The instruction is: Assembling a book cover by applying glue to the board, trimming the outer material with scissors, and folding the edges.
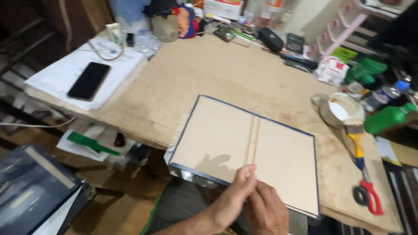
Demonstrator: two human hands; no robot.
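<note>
Where hands meet at near edge — left hand (233, 198) fingers (249, 172) flat on book cover (244, 148); right hand (266, 211) clenched beside.

I see a worn tan desk (209, 74). On it lie an open book cover (244, 152) with blue edges, a glue pot (344, 109), a brush (357, 143), red-handled scissors (369, 196), a green bottle (389, 117) and white papers (56, 74) under a black phone (89, 80).

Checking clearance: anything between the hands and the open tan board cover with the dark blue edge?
Nothing visible. Both the left hand and the right hand rest at the near edge of the open tan board cover with dark blue edging, fingers on it. Its upper surface is bare.
</note>
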